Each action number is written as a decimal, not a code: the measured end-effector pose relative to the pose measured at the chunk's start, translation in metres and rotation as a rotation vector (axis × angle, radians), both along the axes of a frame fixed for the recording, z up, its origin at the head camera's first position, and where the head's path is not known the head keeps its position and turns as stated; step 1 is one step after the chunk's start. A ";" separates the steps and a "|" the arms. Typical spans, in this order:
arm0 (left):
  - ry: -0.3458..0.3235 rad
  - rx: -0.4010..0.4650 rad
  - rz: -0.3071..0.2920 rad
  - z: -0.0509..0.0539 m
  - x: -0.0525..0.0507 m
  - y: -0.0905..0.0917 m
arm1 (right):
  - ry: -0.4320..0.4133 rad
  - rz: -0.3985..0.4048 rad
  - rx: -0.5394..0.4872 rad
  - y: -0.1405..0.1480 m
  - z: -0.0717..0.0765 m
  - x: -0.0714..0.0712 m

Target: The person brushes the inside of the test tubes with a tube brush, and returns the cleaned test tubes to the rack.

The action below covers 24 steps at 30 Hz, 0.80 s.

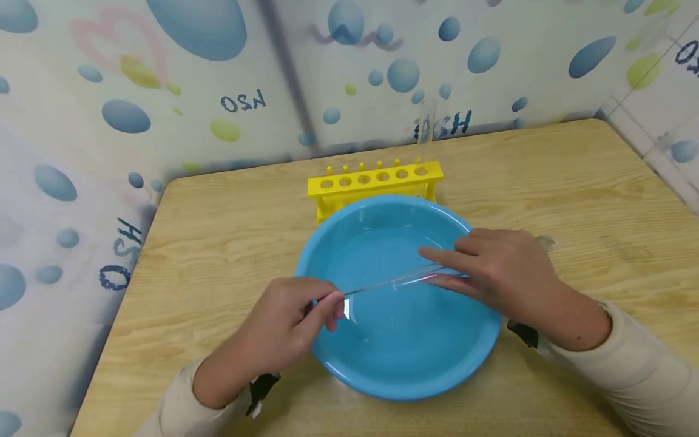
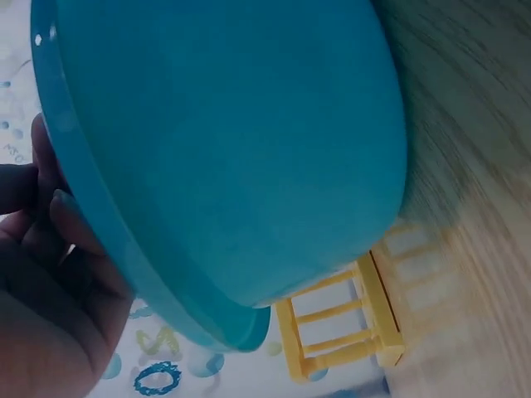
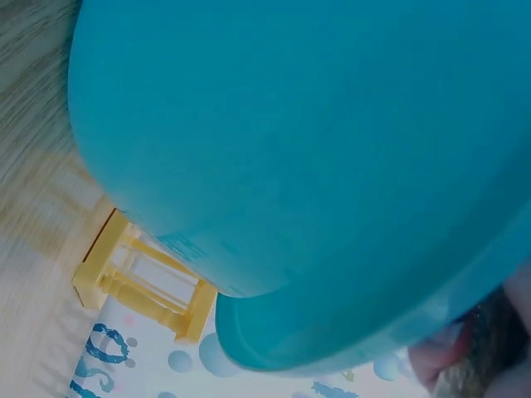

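Observation:
Over a light blue basin (image 1: 406,388), my left hand (image 1: 286,315) pinches a thin twisted-wire handle (image 1: 360,290), apparently a test tube brush. The wire runs into the mouth of a clear glass test tube (image 1: 411,279). My right hand (image 1: 502,276) holds that tube between thumb and fingers, the index finger stretched along it. Bristles cannot be made out clearly in the head view. In the left wrist view the basin wall (image 2: 241,149) hides the work, and only part of the left hand (image 2: 62,282) shows.
Behind the basin stands a yellow test tube rack (image 1: 377,178), close to the basin's far rim. One clear test tube (image 1: 428,124) rises upright at its right end. The wooden table (image 1: 229,243) meets a patterned wall at the back. A small clear patch or object (image 1: 546,243) lies right of the basin.

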<state>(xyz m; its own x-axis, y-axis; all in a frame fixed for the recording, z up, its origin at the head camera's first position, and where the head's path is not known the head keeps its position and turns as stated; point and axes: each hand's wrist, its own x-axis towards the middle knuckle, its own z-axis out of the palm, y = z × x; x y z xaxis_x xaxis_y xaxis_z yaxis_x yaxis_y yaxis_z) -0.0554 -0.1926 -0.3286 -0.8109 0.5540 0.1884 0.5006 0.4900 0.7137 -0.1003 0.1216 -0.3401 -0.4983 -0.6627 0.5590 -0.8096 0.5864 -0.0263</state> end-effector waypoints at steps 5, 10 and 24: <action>0.118 -0.063 0.005 0.001 -0.002 -0.002 | -0.086 -0.034 0.006 0.000 0.000 -0.001; 0.644 -0.183 -0.009 -0.005 -0.009 -0.004 | -0.315 -0.031 -0.009 0.000 0.000 -0.002; 0.816 -0.255 -0.057 -0.004 -0.013 -0.022 | -0.473 -0.054 -0.006 0.008 0.005 -0.008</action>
